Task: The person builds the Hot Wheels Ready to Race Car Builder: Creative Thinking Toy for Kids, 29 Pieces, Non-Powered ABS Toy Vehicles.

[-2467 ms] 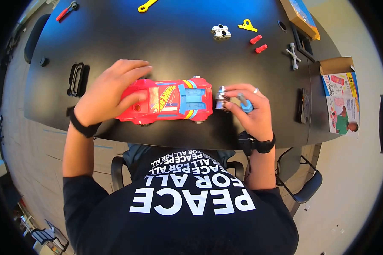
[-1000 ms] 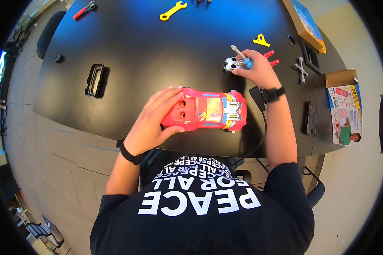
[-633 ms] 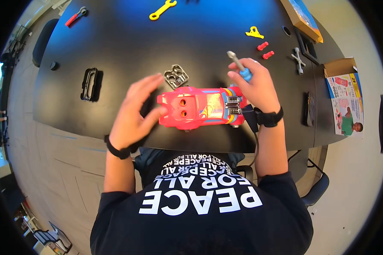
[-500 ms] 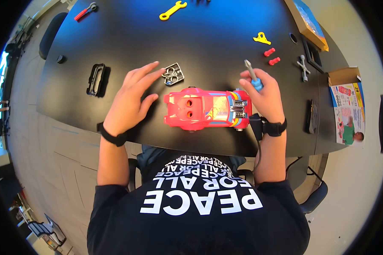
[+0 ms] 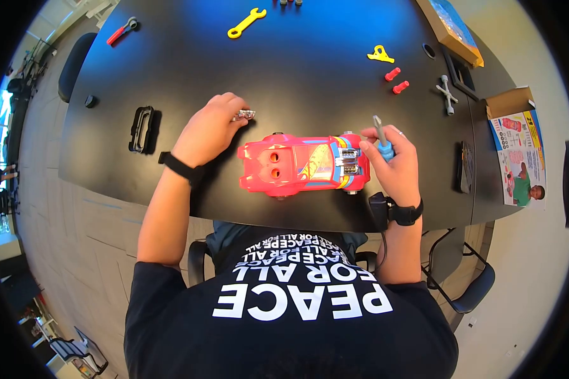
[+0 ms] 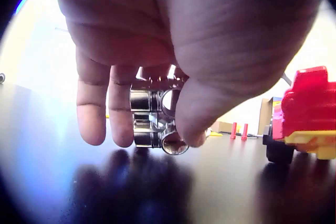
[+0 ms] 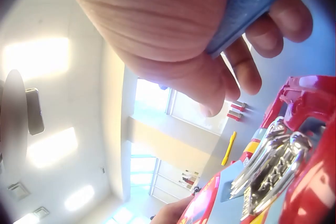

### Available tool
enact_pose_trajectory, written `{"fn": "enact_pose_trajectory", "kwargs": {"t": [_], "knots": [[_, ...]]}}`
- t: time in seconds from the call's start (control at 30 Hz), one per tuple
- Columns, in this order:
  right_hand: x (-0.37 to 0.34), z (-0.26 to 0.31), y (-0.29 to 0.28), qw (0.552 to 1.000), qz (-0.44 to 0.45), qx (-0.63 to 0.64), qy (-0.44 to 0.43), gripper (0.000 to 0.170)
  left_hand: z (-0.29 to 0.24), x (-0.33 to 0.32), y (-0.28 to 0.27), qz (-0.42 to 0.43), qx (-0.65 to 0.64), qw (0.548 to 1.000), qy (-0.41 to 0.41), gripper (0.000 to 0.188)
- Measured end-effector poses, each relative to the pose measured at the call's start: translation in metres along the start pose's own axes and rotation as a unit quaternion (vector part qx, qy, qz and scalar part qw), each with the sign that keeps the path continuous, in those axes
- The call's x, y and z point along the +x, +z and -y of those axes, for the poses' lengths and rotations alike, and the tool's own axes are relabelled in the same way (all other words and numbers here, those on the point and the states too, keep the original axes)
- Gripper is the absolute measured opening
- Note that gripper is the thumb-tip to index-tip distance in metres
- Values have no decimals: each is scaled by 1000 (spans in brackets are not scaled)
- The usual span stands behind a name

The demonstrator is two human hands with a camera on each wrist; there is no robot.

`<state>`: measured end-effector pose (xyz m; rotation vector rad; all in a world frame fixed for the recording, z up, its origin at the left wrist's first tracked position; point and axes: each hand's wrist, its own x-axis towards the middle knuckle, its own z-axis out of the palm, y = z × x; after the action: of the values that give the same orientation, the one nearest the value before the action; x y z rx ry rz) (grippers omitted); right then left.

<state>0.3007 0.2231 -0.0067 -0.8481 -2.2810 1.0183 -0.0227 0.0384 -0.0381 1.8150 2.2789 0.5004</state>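
Observation:
The red toy car (image 5: pixel 291 180) sits on the dark table in front of the person, with two round holes in its left end. A chrome engine piece (image 5: pixel 348 162) lies in the bay at its right end. Just beyond the car's left end, my left hand (image 5: pixel 210 128) pinches a chrome plastic part (image 5: pixel 244 115) between thumb and fingers. In the left wrist view this chrome part (image 6: pixel 148 132) shows round tube openings, low over the table. My right hand (image 5: pixel 395 165) holds a blue-handled screwdriver (image 5: pixel 384 149), tip pointing up and away, beside the car's right end.
A black frame-like part (image 5: pixel 143 129) lies at left. Farther back are a red-handled ratchet (image 5: pixel 121 31), a yellow wrench (image 5: pixel 246 24), a yellow piece (image 5: pixel 380 54) and two red pegs (image 5: pixel 400 87). A grey cross-shaped tool (image 5: pixel 447 95) and an opened box (image 5: pixel 518 151) are at right.
The right hand put one chrome piece on the car, then moved the other from the right to beyond the car's left end. The left hand left the car and took hold of that part.

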Motion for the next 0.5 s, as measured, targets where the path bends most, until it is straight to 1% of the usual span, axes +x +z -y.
{"fn": "enact_pose_trajectory", "kwargs": {"t": [0.03,0.07,0.1,0.13,0.17,0.2,0.23,0.27,0.3,0.33,0.37,0.4,0.43,0.47,0.5], "knots": [[-1,4,-1,1000,-3,14,4,20,-3,-6,-2,-48,-107,993,4,38],[-2,8,0,1000,-3,15,6,20,-7,-13,-4,-94,-214,972,8,35],[-3,13,2,999,4,27,-25,20,-15,-20,-9,-92,-214,973,7,35],[-4,18,5,998,12,40,-56,20,-27,-28,-15,-78,-361,929,-28,37],[-5,24,8,998,13,41,-54,20,-39,-36,-23,-65,-500,862,-62,40],[-5,29,12,996,23,47,-67,21,-52,-42,-30,-63,-538,834,-105,38],[-4,33,17,995,33,53,-80,23,-58,-47,-25,-64,-537,834,-107,38],[-4,33,22,992,40,67,-103,28,-61,-53,-16,-108,-563,815,-81,34],[-5,39,28,991,43,70,-103,28,-65,-58,-9,-152,-586,794,-54,31],[-7,49,34,987,61,103,-105,30,-69,-62,-5,-167,-549,818,-41,32],[-10,57,42,982,77,136,-105,31,-81,-64,-1,-191,-564,802,-47,39],[-13,64,52,982,77,138,-104,31,-95,-65,1,-190,-616,762,-64,45],[-17,70,64,973,79,189,-102,31,-107,-65,2,-187,-665,718,-79,50],[-19,73,71,962,81,239,-100,32,-113,-66,5,-184,-677,710,-57,65],[-20,72,74,963,79,239,-99,32,-110,-65,13,-188,-662,725,-22,78]]}}
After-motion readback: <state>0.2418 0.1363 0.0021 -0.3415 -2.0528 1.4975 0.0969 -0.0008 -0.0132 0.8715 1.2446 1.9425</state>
